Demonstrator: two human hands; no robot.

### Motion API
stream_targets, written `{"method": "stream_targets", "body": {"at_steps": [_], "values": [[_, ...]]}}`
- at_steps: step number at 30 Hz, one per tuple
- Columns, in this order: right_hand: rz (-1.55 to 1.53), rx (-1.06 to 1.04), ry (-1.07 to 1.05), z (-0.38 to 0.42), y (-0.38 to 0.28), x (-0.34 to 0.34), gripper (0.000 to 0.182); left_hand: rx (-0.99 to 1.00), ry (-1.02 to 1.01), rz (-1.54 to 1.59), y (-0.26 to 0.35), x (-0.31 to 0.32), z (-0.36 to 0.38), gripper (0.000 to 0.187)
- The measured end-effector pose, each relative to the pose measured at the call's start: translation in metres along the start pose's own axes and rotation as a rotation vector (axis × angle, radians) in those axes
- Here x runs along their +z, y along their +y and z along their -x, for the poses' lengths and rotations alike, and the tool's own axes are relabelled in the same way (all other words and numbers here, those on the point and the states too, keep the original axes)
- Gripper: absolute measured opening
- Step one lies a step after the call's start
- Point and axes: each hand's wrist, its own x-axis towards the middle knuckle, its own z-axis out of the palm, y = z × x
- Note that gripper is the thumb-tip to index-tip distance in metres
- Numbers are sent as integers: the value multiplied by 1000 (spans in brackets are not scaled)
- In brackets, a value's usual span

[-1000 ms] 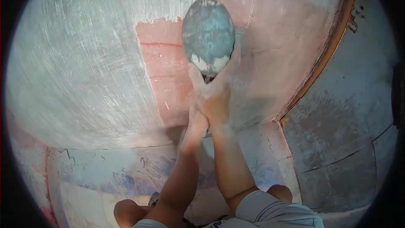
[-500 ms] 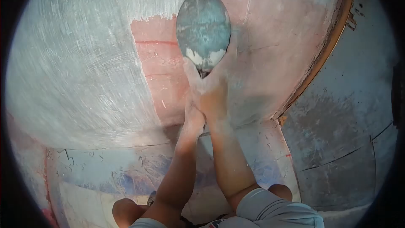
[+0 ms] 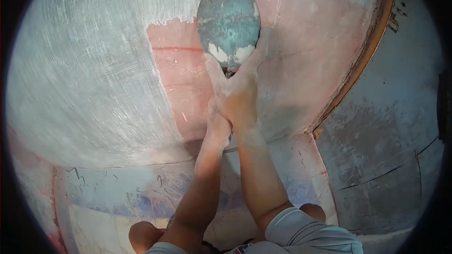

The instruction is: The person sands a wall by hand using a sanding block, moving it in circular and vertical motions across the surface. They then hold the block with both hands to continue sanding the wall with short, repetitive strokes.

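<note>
A worn teal oval sander [image 3: 229,23] with chipped white patches lies against the curved, pink and grey-white surface. My right hand [image 3: 240,87] is closed round its near end, thumb along the left side and fingers along the right. Pale dust coats both hands. My left hand [image 3: 219,124] is closed just behind, against the underside of my right wrist, and appears to grip the rear of the sander; its fingers are mostly hidden.
The large curved surface [image 3: 94,75] has scratched grey-white coating on the left and bare pink [image 3: 320,51] on the right. An orange-brown edge [image 3: 365,68] bounds it at right. Beyond lies a stained grey floor [image 3: 376,160]. My knees show at the bottom.
The sander and both hands have moved slightly up the surface, away from me. My grip looks the same.
</note>
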Motion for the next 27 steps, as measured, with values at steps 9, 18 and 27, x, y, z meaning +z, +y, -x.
{"method": "stream_targets", "body": {"at_steps": [9,18,27], "values": [[181,-61,11,45,9,-13,105,127,-81,-375,-73,-65,12,37],[37,-7,16,5,-9,-6,105,567,59,-1411,-31,-49,-43,48],[81,87,-55,20,-17,-18,102,201,17,-579,-52,-36,11,44]]}}
